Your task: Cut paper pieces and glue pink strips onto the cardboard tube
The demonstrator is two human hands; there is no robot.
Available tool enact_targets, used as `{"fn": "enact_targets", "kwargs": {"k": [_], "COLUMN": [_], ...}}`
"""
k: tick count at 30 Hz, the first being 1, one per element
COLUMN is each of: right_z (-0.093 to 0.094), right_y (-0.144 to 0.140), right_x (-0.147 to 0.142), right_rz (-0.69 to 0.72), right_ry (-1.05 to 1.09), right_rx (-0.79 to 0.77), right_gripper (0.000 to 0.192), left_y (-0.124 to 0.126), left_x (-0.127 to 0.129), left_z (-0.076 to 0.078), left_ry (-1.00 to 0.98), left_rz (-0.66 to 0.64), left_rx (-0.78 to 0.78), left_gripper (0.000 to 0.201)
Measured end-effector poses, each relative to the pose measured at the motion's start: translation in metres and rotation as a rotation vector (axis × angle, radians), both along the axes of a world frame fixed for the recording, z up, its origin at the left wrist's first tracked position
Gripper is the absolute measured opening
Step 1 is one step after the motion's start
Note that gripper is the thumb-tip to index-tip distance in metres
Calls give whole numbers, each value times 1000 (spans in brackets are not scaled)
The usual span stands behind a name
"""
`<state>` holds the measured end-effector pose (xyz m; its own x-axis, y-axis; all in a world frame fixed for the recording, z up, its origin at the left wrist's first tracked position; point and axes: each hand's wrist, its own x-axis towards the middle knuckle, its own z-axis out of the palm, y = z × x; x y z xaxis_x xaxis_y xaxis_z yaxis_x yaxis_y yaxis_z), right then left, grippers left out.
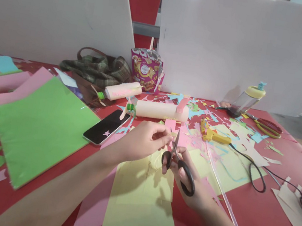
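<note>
Right hand (186, 179) has its fingers through the loops of the black-handled scissors (179, 163), blades pointing up and away, tips narrowly parted. Left hand (144, 138) pinches a small pink paper scrap (170, 138) between thumb and fingertips, right at the blades, above the near middle of the red table (265, 223). The scrap is tiny, pale pink, its outline too small to read. Below the hands lies a yellow sheet (139, 203) over pink paper. Left of them, a phone (107, 126) and a green sheet (37, 125); beyond, a cream roll (161, 111); right, a yellow glue gun (213, 135)
</note>
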<state>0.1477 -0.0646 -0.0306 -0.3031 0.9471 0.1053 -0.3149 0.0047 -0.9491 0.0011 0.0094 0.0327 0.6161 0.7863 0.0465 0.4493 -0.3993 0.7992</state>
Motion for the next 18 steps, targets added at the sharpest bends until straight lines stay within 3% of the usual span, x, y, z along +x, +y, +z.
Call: {"fn": "enact_targets", "kwargs": {"k": [18], "right_z": [2], "right_y": [-1], "right_x": [1], "right_rz": [20], "right_ry": [-18], "right_rx": [22], "right_gripper": [30], "left_y": [-2], "left_x": [-2], "left_z": [5], "left_ry": [30], "left_rz": [8], "left_rx": [25], "left_gripper": [24]}}
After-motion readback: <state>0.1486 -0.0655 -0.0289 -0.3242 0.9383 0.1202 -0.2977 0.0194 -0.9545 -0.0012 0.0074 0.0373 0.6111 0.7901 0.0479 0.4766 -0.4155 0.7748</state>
